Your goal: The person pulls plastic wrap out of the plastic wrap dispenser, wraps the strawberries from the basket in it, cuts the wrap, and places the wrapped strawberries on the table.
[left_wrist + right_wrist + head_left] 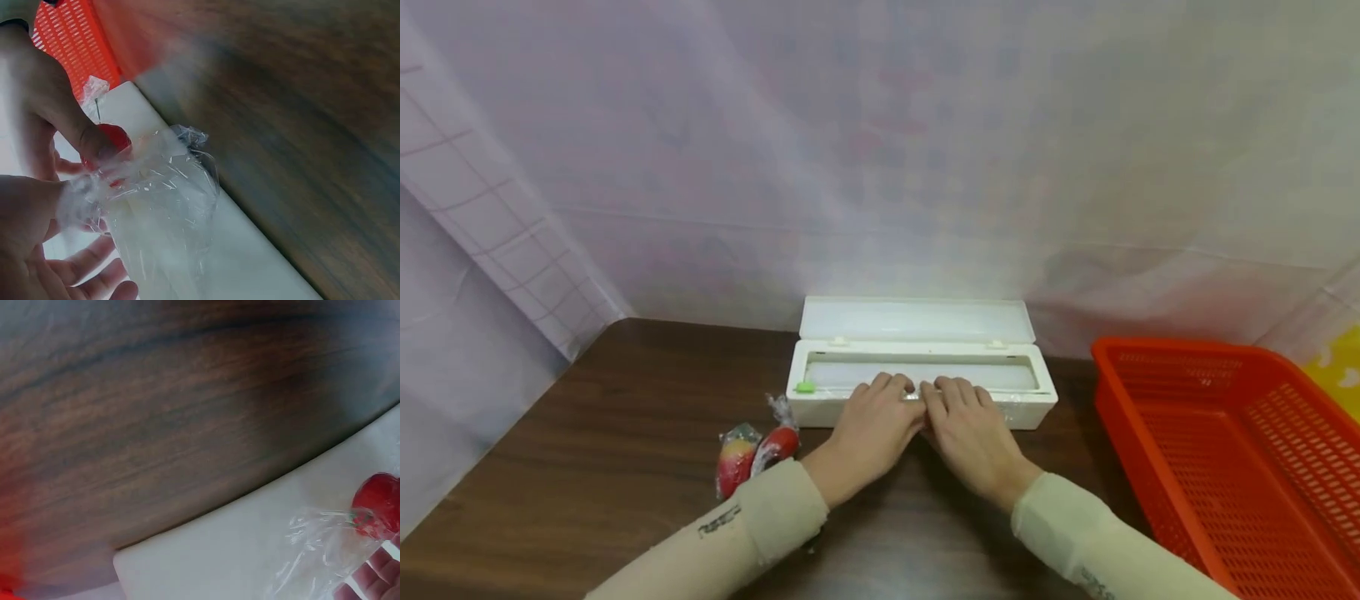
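A white film dispenser box point(816, 412) stands at the back of the table, its lid point(917, 319) raised. Both hands meet at its front edge. My left hand point(876, 421) pinches bunched clear plastic film point(172, 212), which hangs over the box front. My right hand point(977, 437) grips a small red fruit point(112, 139) against that film, its thumb on top. In the right wrist view the red fruit shows a green top, with fingertips point(375, 575) just below it. The hands hide the fruit from the head view.
Left of the box lie a red-and-yellow wrapped fruit point(735, 462) and a red wrapped piece point(777, 446), near my left sleeve. A green slider point(806, 387) sits on the box's front rim. On the right stands a red perforated basket point(1172, 475). Sheeting hangs behind the table.
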`<state>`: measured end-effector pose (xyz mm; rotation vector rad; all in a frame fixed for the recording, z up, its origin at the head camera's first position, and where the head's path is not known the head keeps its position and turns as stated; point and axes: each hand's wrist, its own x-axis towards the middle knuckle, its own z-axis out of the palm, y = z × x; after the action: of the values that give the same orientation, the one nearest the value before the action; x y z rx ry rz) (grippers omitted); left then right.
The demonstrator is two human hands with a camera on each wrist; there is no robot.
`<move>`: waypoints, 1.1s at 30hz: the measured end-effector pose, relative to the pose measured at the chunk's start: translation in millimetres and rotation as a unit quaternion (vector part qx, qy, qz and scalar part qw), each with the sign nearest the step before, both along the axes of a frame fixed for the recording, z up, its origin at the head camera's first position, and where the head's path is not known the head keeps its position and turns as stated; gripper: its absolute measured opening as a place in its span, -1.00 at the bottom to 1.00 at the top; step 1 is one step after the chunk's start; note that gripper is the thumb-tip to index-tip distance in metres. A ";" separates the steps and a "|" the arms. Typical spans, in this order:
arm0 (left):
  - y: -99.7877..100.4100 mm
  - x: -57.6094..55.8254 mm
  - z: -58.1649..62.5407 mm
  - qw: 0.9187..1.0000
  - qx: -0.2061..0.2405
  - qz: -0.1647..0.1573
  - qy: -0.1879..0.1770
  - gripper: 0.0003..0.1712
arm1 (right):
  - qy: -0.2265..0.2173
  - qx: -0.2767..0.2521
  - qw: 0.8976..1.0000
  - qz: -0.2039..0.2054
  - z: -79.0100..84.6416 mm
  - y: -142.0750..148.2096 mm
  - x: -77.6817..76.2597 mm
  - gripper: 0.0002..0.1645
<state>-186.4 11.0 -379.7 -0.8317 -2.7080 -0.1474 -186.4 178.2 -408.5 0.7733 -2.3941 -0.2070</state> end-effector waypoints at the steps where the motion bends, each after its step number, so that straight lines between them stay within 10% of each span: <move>1: -0.4 1.1 -0.3 1.000 -0.003 -0.003 -0.005 -0.80 | -0.006 -0.001 1.000 -0.002 -0.6 0.3 0.1 -0.42; 12: -1.9 9.4 -7.0 0.993 -0.116 -0.015 0.004 -0.54 | -0.068 -0.033 0.997 -0.008 -4.6 7.6 -3.9 -0.15; 33: -1.8 21.7 -17.2 0.982 -0.188 -0.008 -0.025 -0.21 | -0.089 -0.035 0.995 0.039 -9.9 20.7 -8.6 0.02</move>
<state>-164.7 9.3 -396.9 -0.9617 -2.8187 0.3565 -194.9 198.9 -418.4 0.8835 -2.5178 -0.0233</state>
